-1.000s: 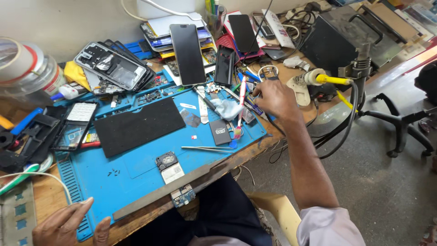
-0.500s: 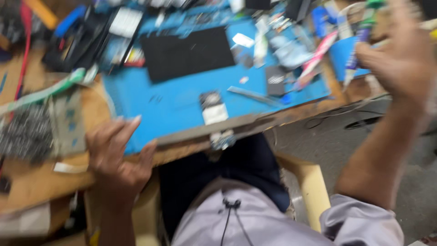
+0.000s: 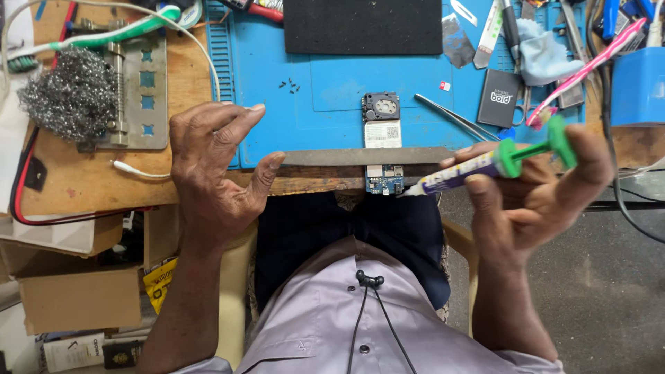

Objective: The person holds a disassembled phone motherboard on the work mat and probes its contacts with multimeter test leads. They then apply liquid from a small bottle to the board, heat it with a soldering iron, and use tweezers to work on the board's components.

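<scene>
At the desk's front edge, the right hand (image 3: pixel 547 187) pinched a syringe (image 3: pixel 485 164), nozzle aimed at the clamped circuit board (image 3: pixel 382 145); the left hand (image 3: pixel 211 166) rested spread, steadying.

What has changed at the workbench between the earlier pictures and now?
The right hand came back from the far tools holding a green-plunger syringe, tip near the circuit board. The left hand moved up onto the bench edge. The board and blue mat stayed put.

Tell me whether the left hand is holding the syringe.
No. The syringe with the green plunger is gripped in the right hand; the left hand rests empty on the bench edge.
</scene>
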Demonstrator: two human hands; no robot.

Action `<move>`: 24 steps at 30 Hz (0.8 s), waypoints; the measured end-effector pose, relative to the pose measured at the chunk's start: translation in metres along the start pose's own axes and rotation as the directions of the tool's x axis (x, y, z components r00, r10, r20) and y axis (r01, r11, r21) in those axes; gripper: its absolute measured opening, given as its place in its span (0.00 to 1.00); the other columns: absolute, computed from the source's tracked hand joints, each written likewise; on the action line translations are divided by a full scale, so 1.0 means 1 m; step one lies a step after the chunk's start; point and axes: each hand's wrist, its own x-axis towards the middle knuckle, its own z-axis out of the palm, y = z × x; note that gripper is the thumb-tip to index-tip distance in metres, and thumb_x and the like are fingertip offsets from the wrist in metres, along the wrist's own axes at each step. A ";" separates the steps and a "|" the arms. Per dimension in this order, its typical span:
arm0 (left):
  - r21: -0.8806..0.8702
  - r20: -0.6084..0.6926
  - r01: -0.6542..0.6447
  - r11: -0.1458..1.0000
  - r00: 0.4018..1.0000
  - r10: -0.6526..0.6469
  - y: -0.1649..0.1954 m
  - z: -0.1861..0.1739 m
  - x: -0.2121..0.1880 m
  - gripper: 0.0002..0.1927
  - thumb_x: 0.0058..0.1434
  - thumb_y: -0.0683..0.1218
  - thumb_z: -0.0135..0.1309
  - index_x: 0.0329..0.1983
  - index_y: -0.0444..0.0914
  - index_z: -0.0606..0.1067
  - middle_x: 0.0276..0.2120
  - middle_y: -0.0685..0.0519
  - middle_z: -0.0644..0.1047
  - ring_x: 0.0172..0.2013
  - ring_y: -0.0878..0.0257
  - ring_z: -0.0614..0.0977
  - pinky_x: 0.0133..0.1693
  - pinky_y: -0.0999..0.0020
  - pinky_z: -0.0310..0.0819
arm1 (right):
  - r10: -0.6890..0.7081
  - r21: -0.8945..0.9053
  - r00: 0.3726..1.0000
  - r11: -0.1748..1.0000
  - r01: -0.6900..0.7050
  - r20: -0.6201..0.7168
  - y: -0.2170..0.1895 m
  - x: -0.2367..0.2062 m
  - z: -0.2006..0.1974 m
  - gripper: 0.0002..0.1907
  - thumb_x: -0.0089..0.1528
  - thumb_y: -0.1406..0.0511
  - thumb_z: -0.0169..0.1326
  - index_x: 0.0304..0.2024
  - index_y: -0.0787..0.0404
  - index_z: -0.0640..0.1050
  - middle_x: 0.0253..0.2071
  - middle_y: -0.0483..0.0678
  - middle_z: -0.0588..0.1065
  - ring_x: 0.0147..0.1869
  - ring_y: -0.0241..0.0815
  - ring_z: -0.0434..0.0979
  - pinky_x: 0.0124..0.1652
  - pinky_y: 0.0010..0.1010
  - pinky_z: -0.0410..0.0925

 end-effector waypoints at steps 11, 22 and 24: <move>-0.001 -0.004 0.001 1.000 1.000 -0.001 -0.002 0.002 -0.002 0.22 0.68 0.50 0.70 0.61 0.41 0.77 0.53 0.51 0.75 0.60 0.53 0.73 0.64 0.58 0.70 | -0.084 -0.135 0.996 0.987 0.084 0.003 0.019 -0.015 0.005 0.33 0.75 0.73 0.60 0.72 0.51 0.55 0.59 0.46 0.66 0.47 0.48 0.84 0.51 0.38 0.80; -0.003 -0.009 0.001 1.000 1.000 -0.001 -0.001 0.002 -0.001 0.22 0.69 0.50 0.70 0.61 0.40 0.77 0.53 0.51 0.76 0.60 0.53 0.73 0.64 0.58 0.71 | -0.041 -0.094 0.999 0.995 0.039 -0.010 0.018 -0.016 0.009 0.34 0.76 0.74 0.61 0.73 0.50 0.56 0.55 0.46 0.69 0.47 0.48 0.83 0.51 0.38 0.78; -0.002 -0.009 -0.001 1.000 1.000 0.001 -0.002 0.003 -0.001 0.22 0.69 0.50 0.70 0.61 0.40 0.77 0.53 0.51 0.76 0.60 0.53 0.73 0.64 0.58 0.71 | -0.041 -0.103 0.999 0.994 0.040 -0.013 0.018 -0.017 0.010 0.34 0.76 0.73 0.61 0.73 0.50 0.55 0.53 0.47 0.69 0.47 0.47 0.82 0.51 0.38 0.79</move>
